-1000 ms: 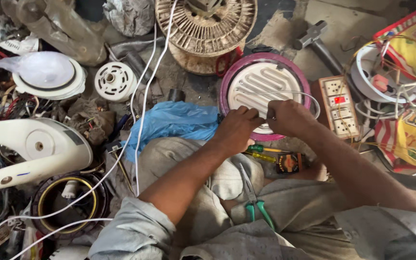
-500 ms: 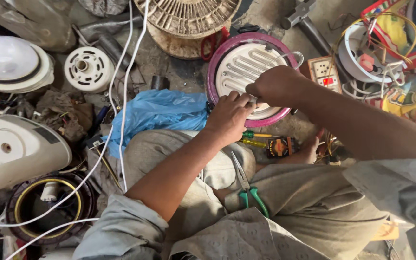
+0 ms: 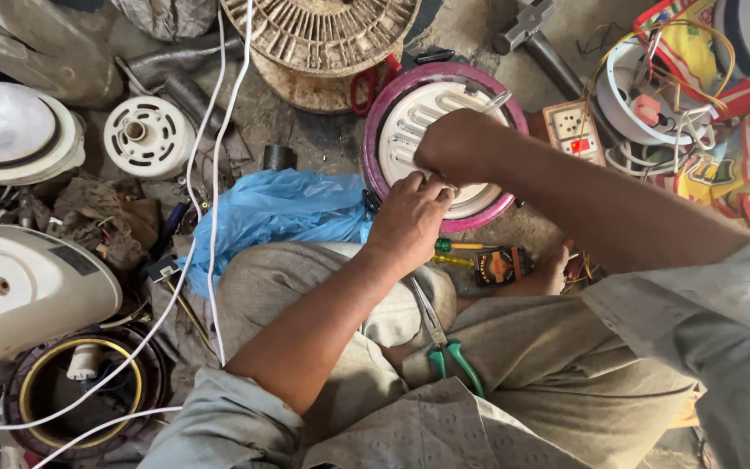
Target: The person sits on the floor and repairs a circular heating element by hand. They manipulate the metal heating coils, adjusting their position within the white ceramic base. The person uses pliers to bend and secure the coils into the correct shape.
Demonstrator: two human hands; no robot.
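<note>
Pink-rimmed white plastic disc (image 3: 410,130), slotted, lying flat on the floor just ahead of the knees. Looks light and stiff, probably brittle at the slots; the rim seems the safest hold. Left hand (image 3: 410,217) rests on its near edge, fingers curled. Right hand (image 3: 457,143) closed over the centre, seemingly gripping a thin metal tool (image 3: 496,102). Pliers (image 3: 444,343) on lap.

Near you, a blue plastic bag (image 3: 275,208) lies on the floor, green-handled pliers (image 3: 444,343) rest on your lap, and a white cable (image 3: 210,226) runs past a dusty fan grille (image 3: 323,35).
</note>
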